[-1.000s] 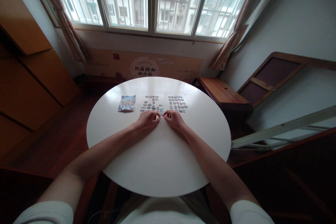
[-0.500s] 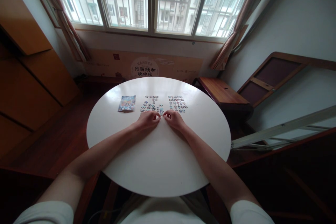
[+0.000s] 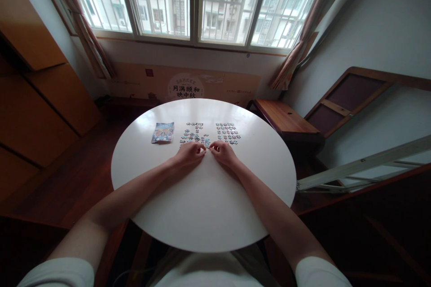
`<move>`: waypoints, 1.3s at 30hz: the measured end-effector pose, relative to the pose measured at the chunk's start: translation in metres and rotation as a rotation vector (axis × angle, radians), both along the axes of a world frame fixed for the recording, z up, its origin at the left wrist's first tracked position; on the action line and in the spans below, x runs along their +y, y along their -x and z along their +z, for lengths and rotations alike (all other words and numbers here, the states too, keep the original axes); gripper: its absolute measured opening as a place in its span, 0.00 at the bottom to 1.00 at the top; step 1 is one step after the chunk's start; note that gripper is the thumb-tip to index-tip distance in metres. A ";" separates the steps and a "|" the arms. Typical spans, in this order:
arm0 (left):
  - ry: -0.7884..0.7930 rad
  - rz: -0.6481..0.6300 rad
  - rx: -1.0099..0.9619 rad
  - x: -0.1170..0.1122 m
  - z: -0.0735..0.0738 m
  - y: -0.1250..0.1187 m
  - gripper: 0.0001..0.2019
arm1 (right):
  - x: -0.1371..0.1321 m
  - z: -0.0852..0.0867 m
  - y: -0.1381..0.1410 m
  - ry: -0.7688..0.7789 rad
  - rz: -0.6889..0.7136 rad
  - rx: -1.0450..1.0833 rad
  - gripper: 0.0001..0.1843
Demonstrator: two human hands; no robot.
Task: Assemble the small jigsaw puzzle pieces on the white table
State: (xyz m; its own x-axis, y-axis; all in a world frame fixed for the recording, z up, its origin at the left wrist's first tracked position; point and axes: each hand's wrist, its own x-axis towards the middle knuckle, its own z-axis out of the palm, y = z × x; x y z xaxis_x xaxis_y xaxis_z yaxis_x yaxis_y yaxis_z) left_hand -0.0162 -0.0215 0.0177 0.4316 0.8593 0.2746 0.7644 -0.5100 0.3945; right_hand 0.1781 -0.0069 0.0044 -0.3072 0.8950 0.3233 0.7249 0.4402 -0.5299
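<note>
Both my hands rest on the round white table (image 3: 202, 215), fingertips almost touching at its middle. My left hand (image 3: 189, 153) is curled, its fingers pinched on a small jigsaw piece at the near edge of a loose cluster of pieces (image 3: 192, 135). My right hand (image 3: 224, 152) is curled too, pinching at the same spot; what it grips is too small to name. A tidier group of laid-out jigsaw pieces (image 3: 228, 132) lies just beyond my right hand. A small printed picture card (image 3: 163, 132) lies left of the pieces.
A wooden chair seat (image 3: 284, 119) stands to the table's right. A framed wooden panel (image 3: 353, 94) and a metal ladder (image 3: 363, 166) lean at the right wall. A cardboard box with printed characters (image 3: 185, 86) sits under the window; wooden cabinets (image 3: 37, 107) line the left.
</note>
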 end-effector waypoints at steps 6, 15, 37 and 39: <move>-0.013 0.004 0.003 0.001 -0.001 0.000 0.13 | 0.002 -0.003 0.000 0.001 0.001 0.003 0.08; -0.009 0.004 0.009 0.000 0.001 0.000 0.13 | -0.001 0.001 0.001 0.009 -0.003 0.000 0.07; 0.011 0.006 0.004 0.000 0.002 0.000 0.13 | 0.002 -0.002 0.000 0.004 0.009 0.009 0.08; 0.014 0.005 0.001 -0.001 0.003 0.000 0.13 | 0.001 -0.001 0.000 0.005 0.007 0.008 0.07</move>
State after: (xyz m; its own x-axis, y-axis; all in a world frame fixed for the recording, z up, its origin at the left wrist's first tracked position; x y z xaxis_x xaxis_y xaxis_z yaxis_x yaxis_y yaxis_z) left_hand -0.0163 -0.0223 0.0203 0.4276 0.8652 0.2621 0.7671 -0.5006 0.4011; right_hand 0.1778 -0.0059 0.0032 -0.3106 0.8946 0.3213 0.7174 0.4424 -0.5382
